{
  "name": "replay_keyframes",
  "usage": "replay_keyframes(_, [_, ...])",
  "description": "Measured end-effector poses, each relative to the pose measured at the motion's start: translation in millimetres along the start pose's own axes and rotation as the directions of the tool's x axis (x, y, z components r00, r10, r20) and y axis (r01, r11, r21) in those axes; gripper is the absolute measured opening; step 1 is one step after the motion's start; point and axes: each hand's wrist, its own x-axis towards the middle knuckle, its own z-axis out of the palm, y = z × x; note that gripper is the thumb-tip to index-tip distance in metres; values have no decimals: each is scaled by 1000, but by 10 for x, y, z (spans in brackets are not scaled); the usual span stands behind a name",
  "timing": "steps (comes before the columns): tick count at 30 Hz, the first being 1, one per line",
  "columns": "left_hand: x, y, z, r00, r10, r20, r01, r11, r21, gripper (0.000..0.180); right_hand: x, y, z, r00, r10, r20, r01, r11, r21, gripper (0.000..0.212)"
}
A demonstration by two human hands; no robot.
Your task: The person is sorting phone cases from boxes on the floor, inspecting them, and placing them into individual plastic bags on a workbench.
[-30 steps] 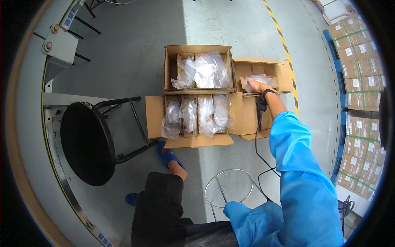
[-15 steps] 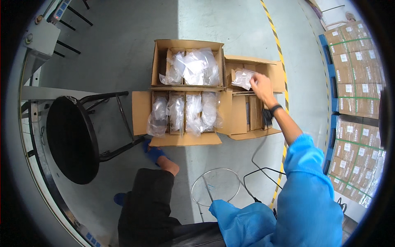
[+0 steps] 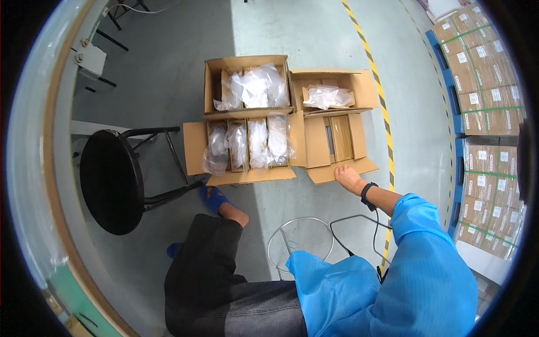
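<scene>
My right hand (image 3: 349, 180), with a black band at its wrist, is at the near edge of the lower right carton's front flap (image 3: 321, 173). Its fingers are curled closed over that flap. Cardboard dividers (image 3: 341, 137) and a dark strip show inside this open carton. Behind it, another open carton (image 3: 365, 90) has clear plastic bags (image 3: 327, 96) in it. To the left, a carton with spread flaps (image 3: 193, 149) holds several bagged items (image 3: 236, 145) between dividers. The back left carton (image 3: 210, 84) also contains plastic bags (image 3: 259, 84). My left hand is out of view.
A black round stool (image 3: 111, 182) stands at the left. Near my legs are a metal ring (image 3: 300, 218) and a black cable (image 3: 374, 236). Yellow-black floor tape (image 3: 386, 121) runs along the right, beyond which wrapped cartons (image 3: 480, 84) are stacked on blue pallets.
My right hand has moved from the plastic bag in the back right carton toward me, down to the front flap of the lower right carton. The bag now lies flatter. The whole view has shifted slightly.
</scene>
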Motion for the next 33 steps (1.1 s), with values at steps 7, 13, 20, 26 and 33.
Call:
replay_keyframes(7, [-149,-244,-202,1000,16,-23,-17,997,-70,75,124,-49,-11,996,19,-84,-12,996,84,14])
replay_keyframes(13, [-182,-267,-135,1000,-16,15,18,994,-112,78,-258,-464,217,998,-58,24,57,996,65,14])
replay_keyframes(20, [-132,-206,-176,999,18,-39,-24,983,-180,71,-706,-1000,299,909,-332,252,205,883,422,23])
replay_keyframes(26, [-101,-112,-148,998,-28,-56,16,981,-191,71,-287,-1015,408,947,177,268,-321,511,797,35])
replay_keyframes(33, [-81,-134,-105,996,-25,-91,7,981,-193,63,-210,-1406,158,825,565,-2,-190,281,941,26])
